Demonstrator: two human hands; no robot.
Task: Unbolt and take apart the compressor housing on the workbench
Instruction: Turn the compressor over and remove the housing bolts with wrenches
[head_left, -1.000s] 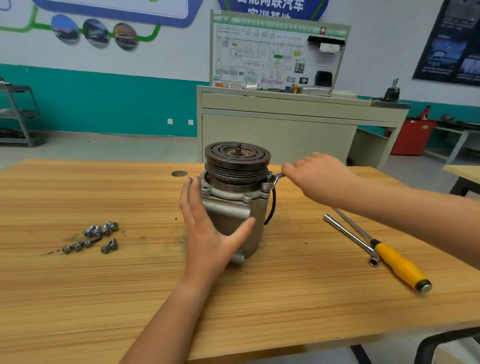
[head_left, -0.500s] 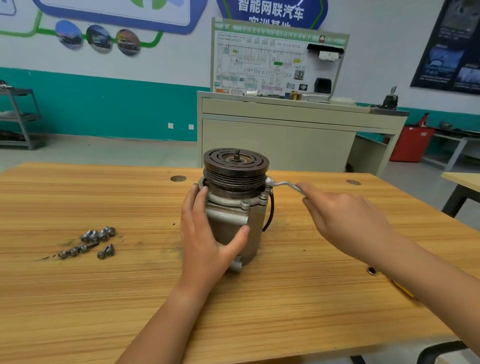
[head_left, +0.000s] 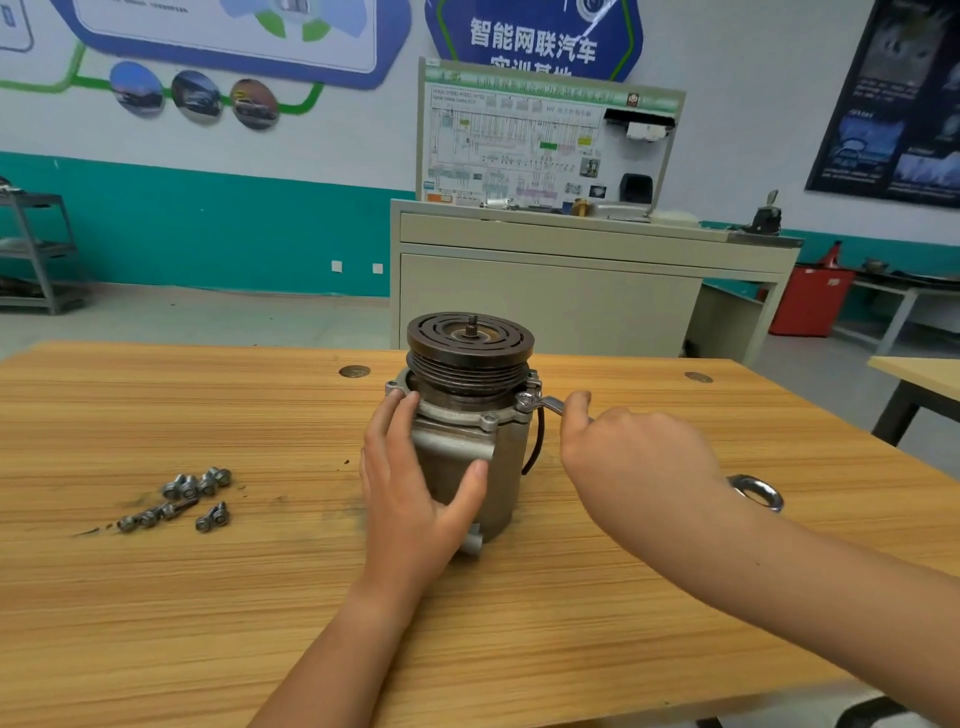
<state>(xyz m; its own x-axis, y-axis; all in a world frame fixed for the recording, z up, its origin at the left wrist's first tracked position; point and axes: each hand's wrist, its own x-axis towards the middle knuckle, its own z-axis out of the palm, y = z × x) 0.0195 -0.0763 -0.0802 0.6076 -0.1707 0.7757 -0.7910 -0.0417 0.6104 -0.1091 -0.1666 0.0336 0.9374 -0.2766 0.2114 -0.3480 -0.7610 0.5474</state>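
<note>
While the compressor housing (head_left: 467, 457) stands upright mid-frame on the desk (head_left: 208, 623), your left hand (head_left: 410, 499) clasps its side and your right hand (head_left: 634, 457) grips the wrench (head_left: 540, 402) at its flange. Removed bolts (head_left: 182, 499) lie lower left. By my judgement, the flange bolt (head_left: 488, 419) and the splitting are left to do.

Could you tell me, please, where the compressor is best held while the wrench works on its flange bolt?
Probably the compressor by its plain body below the flange, from the left, as the left hand does: it stands upright, the pulley on top might turn, and the wrench occupies the right.
</note>
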